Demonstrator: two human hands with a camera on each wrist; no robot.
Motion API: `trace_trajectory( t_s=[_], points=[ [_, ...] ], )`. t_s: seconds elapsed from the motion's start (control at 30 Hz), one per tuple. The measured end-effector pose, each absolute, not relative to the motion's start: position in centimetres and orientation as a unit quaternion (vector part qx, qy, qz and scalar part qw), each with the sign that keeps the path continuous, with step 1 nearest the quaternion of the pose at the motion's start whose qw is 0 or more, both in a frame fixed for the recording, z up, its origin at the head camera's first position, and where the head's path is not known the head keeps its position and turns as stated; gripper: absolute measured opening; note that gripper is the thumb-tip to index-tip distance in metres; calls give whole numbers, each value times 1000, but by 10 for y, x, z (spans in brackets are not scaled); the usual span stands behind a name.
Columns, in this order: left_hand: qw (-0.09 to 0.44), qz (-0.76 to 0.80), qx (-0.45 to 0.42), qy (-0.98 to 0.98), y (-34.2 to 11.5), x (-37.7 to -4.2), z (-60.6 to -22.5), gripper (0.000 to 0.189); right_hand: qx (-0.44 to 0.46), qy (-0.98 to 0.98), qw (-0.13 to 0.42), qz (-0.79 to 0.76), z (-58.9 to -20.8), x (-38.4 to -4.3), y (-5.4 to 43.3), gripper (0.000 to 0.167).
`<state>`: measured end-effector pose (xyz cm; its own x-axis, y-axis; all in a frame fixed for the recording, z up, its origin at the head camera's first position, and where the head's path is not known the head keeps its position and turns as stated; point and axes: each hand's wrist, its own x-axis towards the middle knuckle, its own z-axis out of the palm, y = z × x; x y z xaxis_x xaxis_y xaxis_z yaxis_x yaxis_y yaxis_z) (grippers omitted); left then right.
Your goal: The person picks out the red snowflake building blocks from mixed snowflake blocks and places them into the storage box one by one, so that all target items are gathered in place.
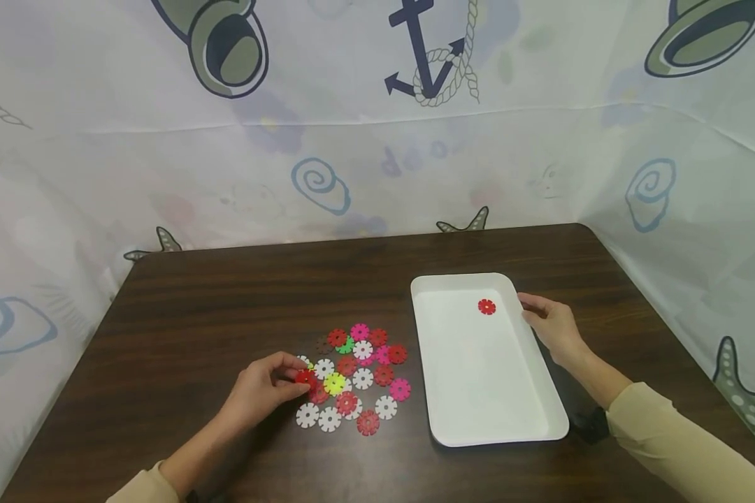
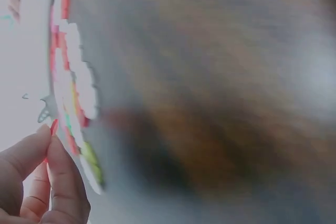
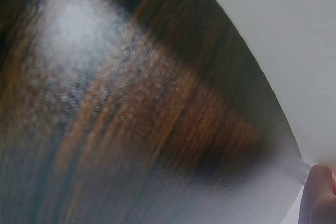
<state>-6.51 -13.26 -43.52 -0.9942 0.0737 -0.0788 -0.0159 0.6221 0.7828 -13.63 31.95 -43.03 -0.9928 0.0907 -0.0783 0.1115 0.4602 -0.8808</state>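
The discs (image 1: 334, 383) and smooth tray (image 1: 484, 377) look plastic, the wood-grained table (image 1: 258, 293) glossy, the creased backdrop (image 1: 377, 143) cloth.

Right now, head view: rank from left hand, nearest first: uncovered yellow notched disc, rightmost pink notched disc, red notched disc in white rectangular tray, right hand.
From the left hand:
1. Yellow disc: just right.
2. Pink disc: farther right, left of tray.
3. Red disc: inside tray, toward far end.
4. Right hand: tray's right rim.

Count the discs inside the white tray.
1: a red disc, toward the tray's far end, right of its middle, near the right hand. The white tray's floor shows nearly whole, so a hidden one looks unlikely.
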Motion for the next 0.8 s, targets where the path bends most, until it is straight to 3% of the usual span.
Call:
trace_trajectory(
  t_s=[0.27,0.8],
  points=[
    [105,546,43,830,-93,-85,-418,34,65,853,8,-518,-432,-137,319,42],
    [170,625,88,757,21,-134,-394,29,69,850,5,-522,-430,-138,319,42]
  ],
)
